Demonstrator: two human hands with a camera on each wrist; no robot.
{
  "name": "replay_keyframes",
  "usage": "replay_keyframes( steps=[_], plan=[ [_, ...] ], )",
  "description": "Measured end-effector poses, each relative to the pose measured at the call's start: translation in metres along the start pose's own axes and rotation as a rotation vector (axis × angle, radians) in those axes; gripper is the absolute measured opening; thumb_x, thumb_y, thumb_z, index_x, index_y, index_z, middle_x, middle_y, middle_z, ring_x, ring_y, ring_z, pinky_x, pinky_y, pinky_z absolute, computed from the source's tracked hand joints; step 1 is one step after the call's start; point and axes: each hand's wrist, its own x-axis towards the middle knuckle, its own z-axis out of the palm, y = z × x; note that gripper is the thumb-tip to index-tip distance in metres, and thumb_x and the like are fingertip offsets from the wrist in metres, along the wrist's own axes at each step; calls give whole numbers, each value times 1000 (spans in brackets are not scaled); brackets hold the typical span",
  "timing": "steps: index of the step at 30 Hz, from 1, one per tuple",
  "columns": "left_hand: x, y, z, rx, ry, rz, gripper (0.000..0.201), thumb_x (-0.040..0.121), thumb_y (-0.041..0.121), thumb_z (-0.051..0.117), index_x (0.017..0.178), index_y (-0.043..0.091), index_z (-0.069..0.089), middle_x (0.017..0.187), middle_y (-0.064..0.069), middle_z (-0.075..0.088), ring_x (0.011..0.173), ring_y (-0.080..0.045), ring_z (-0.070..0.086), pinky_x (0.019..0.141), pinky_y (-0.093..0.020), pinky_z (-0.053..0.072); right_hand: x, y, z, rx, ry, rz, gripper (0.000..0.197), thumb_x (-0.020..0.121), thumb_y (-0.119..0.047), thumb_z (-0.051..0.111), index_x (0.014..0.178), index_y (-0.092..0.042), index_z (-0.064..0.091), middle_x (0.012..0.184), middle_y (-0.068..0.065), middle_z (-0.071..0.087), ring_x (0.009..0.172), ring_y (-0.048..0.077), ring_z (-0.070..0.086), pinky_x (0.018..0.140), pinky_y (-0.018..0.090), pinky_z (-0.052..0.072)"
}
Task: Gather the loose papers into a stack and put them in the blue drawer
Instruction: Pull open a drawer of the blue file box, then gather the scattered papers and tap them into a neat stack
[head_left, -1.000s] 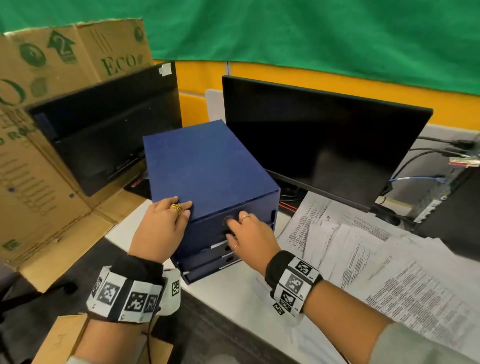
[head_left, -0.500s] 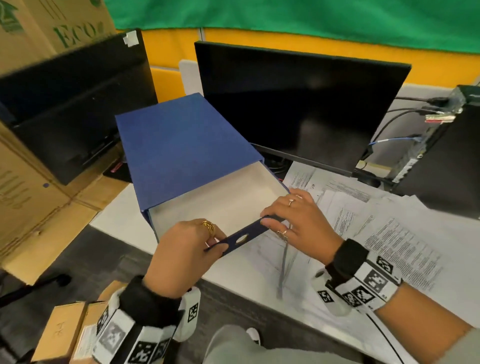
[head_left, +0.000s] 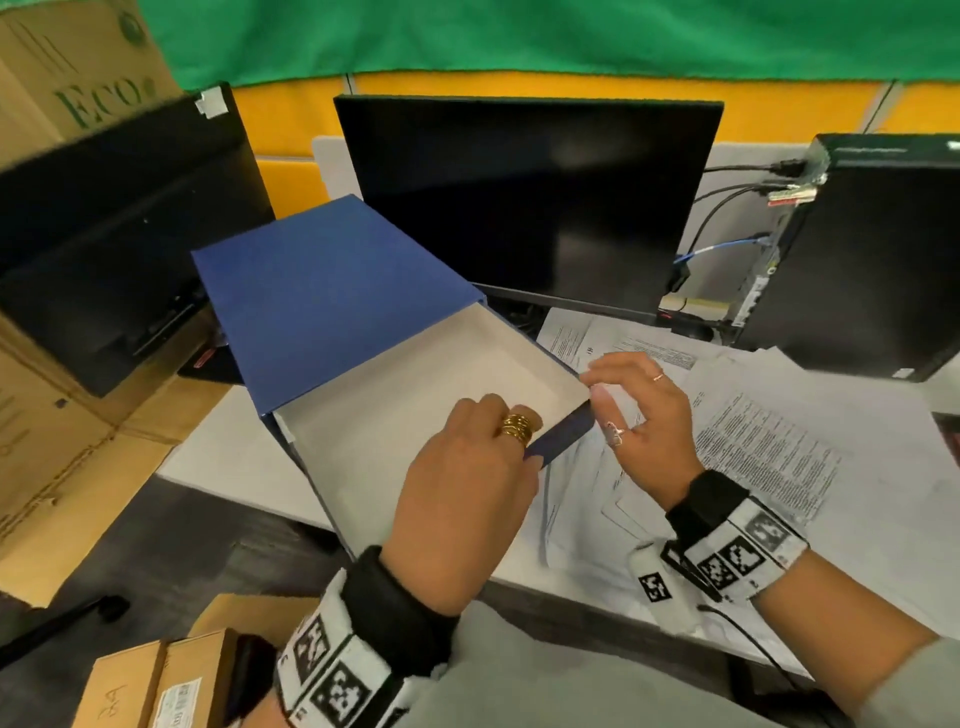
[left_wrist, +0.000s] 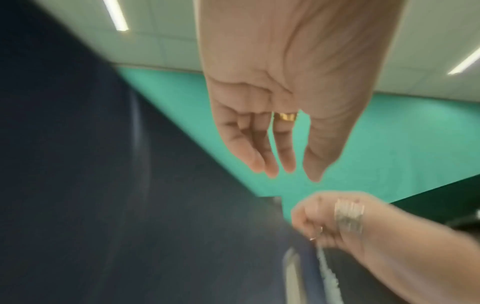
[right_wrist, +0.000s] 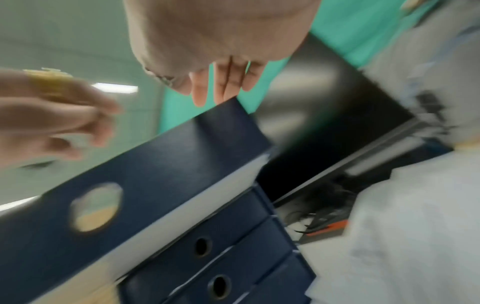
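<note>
The blue drawer box stands on the white desk with its top drawer pulled out, white inside and with nothing in it. My left hand hovers over the drawer's front panel. In the left wrist view its fingers hang straight and hold nothing. My right hand is at the drawer's right front corner, with fingers relaxed just above the blue panel. Loose printed papers lie spread over the desk to the right.
A black monitor stands behind the box and papers. A second dark screen leans on large cardboard at the left. A black computer tower with cables is at the right. Two shut lower drawers sit under the top one.
The top drawer has slid out of the box. Both hands gripped its front panel half a second ago and have since let go of it.
</note>
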Motion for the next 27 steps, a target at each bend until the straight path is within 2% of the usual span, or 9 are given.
replay_keyframes(
  steps=[3, 5, 7, 9, 11, 13, 16, 21, 27],
  plan=[
    [-5, 14, 4, 13, 11, 160, 18, 63, 34, 83, 77, 27, 74, 70, 11, 64, 57, -4, 59, 46, -12, 48, -19, 52, -37, -163, 39, 287, 17, 89, -15, 52, 94, -10, 67, 100, 3, 57, 99, 14, 51, 84, 23, 39],
    [-7, 28, 4, -8, 33, 274, 8, 73, 32, 69, 76, 29, 75, 68, 13, 66, 56, -1, 61, 47, -10, 46, -41, 93, -66, -343, -53, 555, 14, 87, -12, 58, 96, -9, 68, 108, 13, 59, 107, 29, 52, 89, 34, 40],
    [-8, 45, 14, -78, -38, 369, 18, 74, 35, 57, 73, 30, 74, 67, 15, 65, 55, 1, 61, 44, -11, 46, -67, 122, -94, -520, -194, 865, 26, 88, -25, 58, 108, -10, 66, 128, 19, 52, 118, 37, 48, 98, 41, 38],
    [-3, 65, 29, -83, -113, 414, 6, 67, 34, 74, 71, 29, 72, 68, 14, 64, 56, 0, 61, 43, -13, 49, -89, 134, -115, -700, -347, 1148, 51, 87, -45, 54, 128, -16, 51, 145, 15, 34, 128, 38, 37, 105, 47, 34],
    [11, 85, 52, -89, -267, 424, 14, 75, 29, 74, 86, 21, 71, 85, 6, 66, 73, -8, 64, 60, -19, 54, -107, 147, -129, -802, -407, 1297, 71, 80, -60, 52, 137, -21, 35, 151, 11, 21, 135, 40, 24, 107, 58, 27],
    [33, 103, 91, -165, -547, 308, 27, 95, 22, 49, 114, 7, 60, 116, -9, 58, 103, -22, 58, 86, -31, 50, -124, 161, -136, -844, -469, 1317, 83, 76, -71, 47, 142, -26, 24, 155, 14, 11, 140, 39, 18, 109, 65, 14],
    [66, 107, 158, -105, -808, 83, 39, 97, 25, 40, 129, 3, 44, 134, -16, 41, 123, -31, 42, 100, -38, 39, -137, 165, -137, -832, -532, 1312, 88, 76, -74, 42, 145, -26, 16, 155, 19, 7, 139, 37, 27, 113, 60, 1],
    [92, 67, 221, -77, -783, -400, 76, 94, 42, 43, 148, 10, 1, 156, -17, -1, 143, -35, 8, 114, -47, 18, -135, 181, -137, -763, -507, 1361, 93, 64, -79, 50, 139, -35, 18, 154, 8, 10, 138, 42, 20, 106, 69, 16],
    [100, 41, 236, -235, -696, -595, 95, 88, 56, 47, 147, 1, -4, 155, -17, 9, 142, -33, 17, 116, -41, 20, -120, 170, -150, -814, -292, 1410, 112, 65, -78, 53, 147, -22, 2, 157, 11, 4, 141, 41, 11, 107, 60, 22]
  ],
)
